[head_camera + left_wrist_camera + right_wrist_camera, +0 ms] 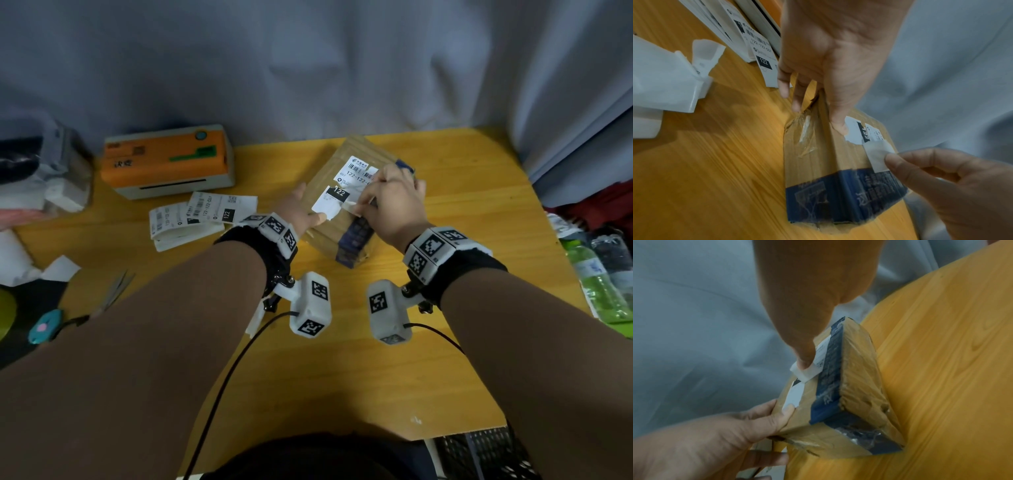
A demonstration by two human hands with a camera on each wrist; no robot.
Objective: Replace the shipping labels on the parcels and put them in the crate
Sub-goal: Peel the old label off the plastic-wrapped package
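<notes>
The parcel [346, 205] lies on the desk [445, 359], toward its far side, right of the orange printer [168, 161]. It looks like a light, stiff carton under slick tape, so it would likely slide unless braced. My left hand [298, 214] steadies its left edge, thumb pressed flat on the old label [330, 202], fingers down the side. My right hand [390, 202] sits over the parcel's top, its grip closed in a pinch on the label's lifted corner [878, 155]. The paper is thin and already torn; I judge it best pulled low and slowly. Fresh labels [202, 214] wait to the left.
</notes>
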